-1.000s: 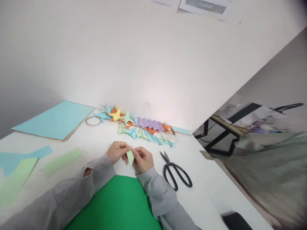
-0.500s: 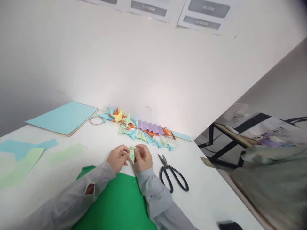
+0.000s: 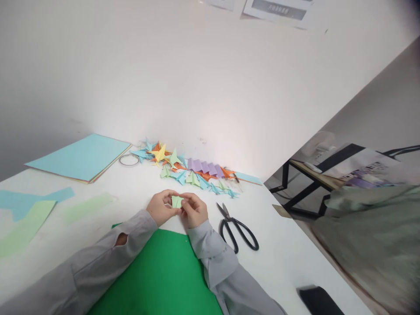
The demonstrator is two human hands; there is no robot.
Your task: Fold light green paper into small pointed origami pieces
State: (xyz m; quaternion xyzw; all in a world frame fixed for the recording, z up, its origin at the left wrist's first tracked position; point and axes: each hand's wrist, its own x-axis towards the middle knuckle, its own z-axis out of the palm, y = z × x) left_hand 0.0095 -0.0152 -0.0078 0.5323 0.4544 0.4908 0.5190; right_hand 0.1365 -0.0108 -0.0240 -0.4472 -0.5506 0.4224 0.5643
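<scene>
Between my two hands is a small folded piece of light green paper, held up above the table. My left hand pinches its left side, thumb below and fingers along the top. On the right side, my right hand grips it between thumb and fingertips. A crease line runs down the face of the paper. Behind the hands lies a row of folded paper cranes in blue, yellow, orange and green, with a purple pleated paper among them. Black-handled scissors rest to the right, blades slightly apart.
A stack of coloured paper sheets lies at the back left, beside a roll of tape. Blue scraps and green scraps are spread at the left. A black object sits near the front right edge. The wall closes off the back.
The green paper went from a narrow, pointed diamond to a wider, squarish face toward me. Both hands have turned it and shifted their fingers. The view tilted slightly downward.
</scene>
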